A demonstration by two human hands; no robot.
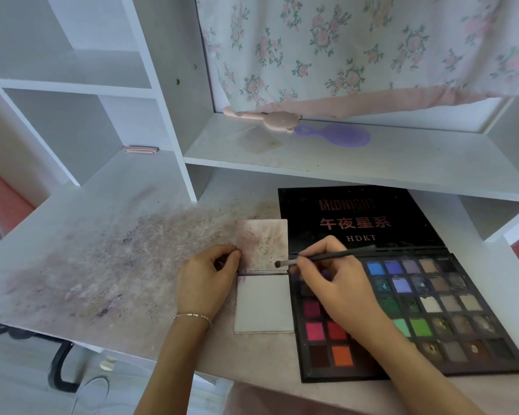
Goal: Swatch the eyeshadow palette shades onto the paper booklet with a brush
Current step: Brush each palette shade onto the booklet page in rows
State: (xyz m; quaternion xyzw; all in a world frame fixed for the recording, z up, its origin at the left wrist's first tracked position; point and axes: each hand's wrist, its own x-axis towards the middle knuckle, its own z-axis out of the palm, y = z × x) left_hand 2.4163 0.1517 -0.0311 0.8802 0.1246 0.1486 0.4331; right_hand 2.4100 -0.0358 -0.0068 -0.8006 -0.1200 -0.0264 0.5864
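Head view: the paper booklet (262, 275) lies open on the desk (102, 241) at the lower centre of the frame, just beside the left edge of the eyeshadow palette (408, 313). Its upper page is smudged with pinkish-purple powder and dark specks; its lower page is plain white. The left hand (206, 283) pinches the left edge of the upper page, fingers curled on the paper. The right hand (336, 283), over the palette's upper left pans, grips a dark brush (327, 256), thumb and fingers closed round the handle. The brush tip points left and sits at the right edge of the stained page. The palette's black lid lies open flat toward the back, printed MIDNIGHT and HDKT. Purple-grey powder stains spread across the desk left of the booklet. On the shelf (342, 163) at upper centre lie a purple hairbrush (336, 134) and a pink comb-like item (264, 116).
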